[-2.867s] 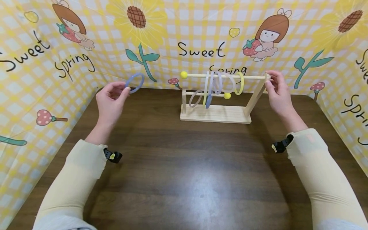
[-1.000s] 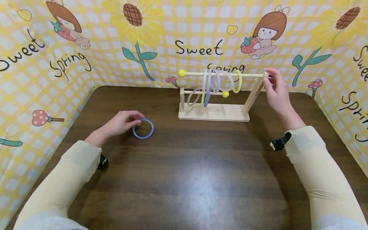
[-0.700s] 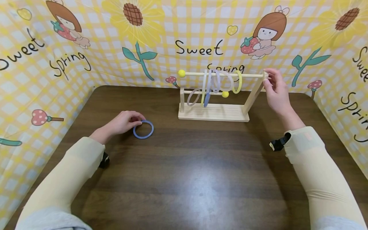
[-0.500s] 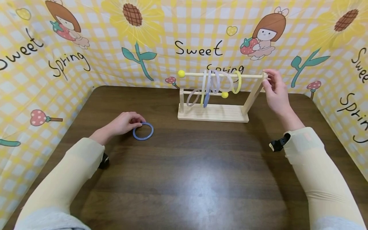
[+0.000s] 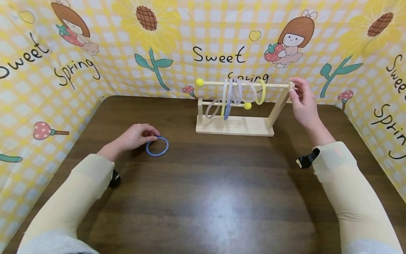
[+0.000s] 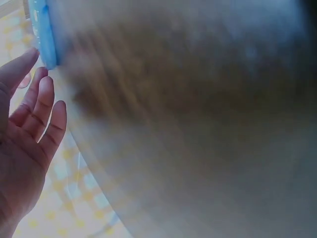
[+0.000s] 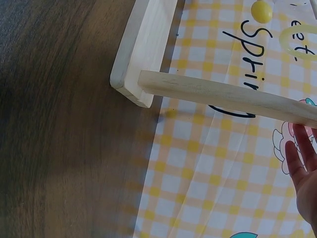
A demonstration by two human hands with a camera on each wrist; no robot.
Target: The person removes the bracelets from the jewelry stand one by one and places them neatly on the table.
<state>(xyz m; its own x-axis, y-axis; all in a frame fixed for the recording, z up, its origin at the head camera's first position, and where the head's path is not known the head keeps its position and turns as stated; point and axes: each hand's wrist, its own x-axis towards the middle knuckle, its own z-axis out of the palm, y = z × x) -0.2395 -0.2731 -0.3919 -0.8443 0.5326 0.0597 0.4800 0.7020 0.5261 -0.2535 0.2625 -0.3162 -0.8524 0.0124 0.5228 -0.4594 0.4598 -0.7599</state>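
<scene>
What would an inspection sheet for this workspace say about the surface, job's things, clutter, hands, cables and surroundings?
Surface: dark wood-grain table, with a bright glare patch.
Job's things: blue ring left of the wooden stand; several other rings hang on the stand, among them a yellow ring on its upper bar.
Clutter: nothing seen.
Hands: left hand pinches the blue ring; right hand holds the stand's tall post near its top.
Cables: nothing seen.
Surroundings: yellow checked cloth with printed figures, flowers and "Sweet Spring".
</scene>
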